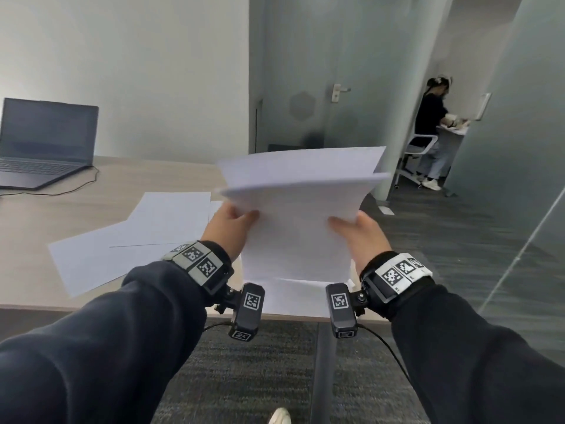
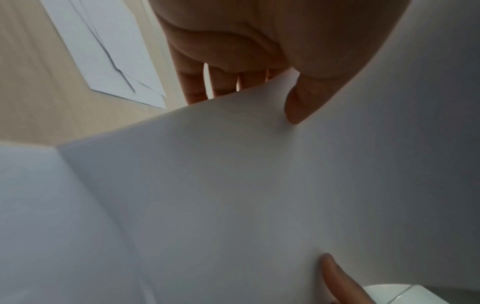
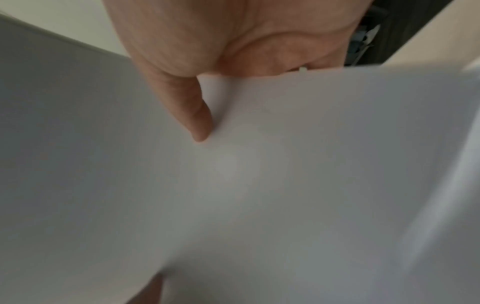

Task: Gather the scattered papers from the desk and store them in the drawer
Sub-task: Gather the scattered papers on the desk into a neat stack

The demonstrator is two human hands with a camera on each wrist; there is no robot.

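A sheaf of white papers (image 1: 298, 209) is held up above the desk's front right corner, its far ends fanned and curling. My left hand (image 1: 232, 223) pinches its left edge, thumb on top and fingers underneath. My right hand (image 1: 354, 228) pinches the right edge the same way. The left wrist view shows the thumb (image 2: 298, 102) pressed on the sheet (image 2: 233, 185); the right wrist view shows the other thumb (image 3: 197, 115) on the paper (image 3: 259, 185). Several more white sheets (image 1: 137, 234) lie spread on the wooden desk (image 1: 46, 215) to the left. No drawer is in view.
An open dark laptop (image 1: 42, 142) with a cable sits at the desk's far left. Another sheet (image 1: 293, 296) lies at the desk's front edge under my hands. Grey carpet (image 1: 244, 377) is below. A person (image 1: 434, 130) stands at a table beyond the glass partition at right.
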